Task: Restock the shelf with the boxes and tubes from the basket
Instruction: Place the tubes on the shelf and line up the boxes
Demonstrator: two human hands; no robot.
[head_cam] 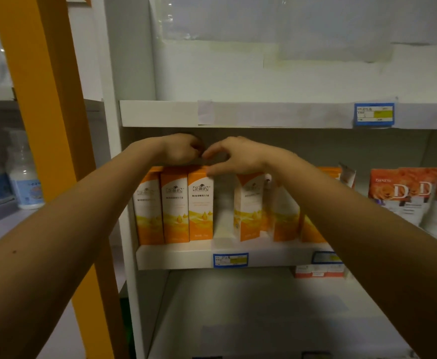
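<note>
Three orange-and-white boxes stand upright side by side at the left end of the middle shelf. After a gap, another such box stands turned at an angle, with more behind my right forearm. My left hand hovers with curled fingers just over the tops of the left boxes and grips nothing that I can see. My right hand reaches in beside it, its bent fingertips touching the top right corner of the third box. The basket is out of view.
Orange rose-print pouches stand at the shelf's right end. The shelf above carries a blue price tag. Small red-and-white boxes lie on the shelf below. An orange post and white bottles stand to the left.
</note>
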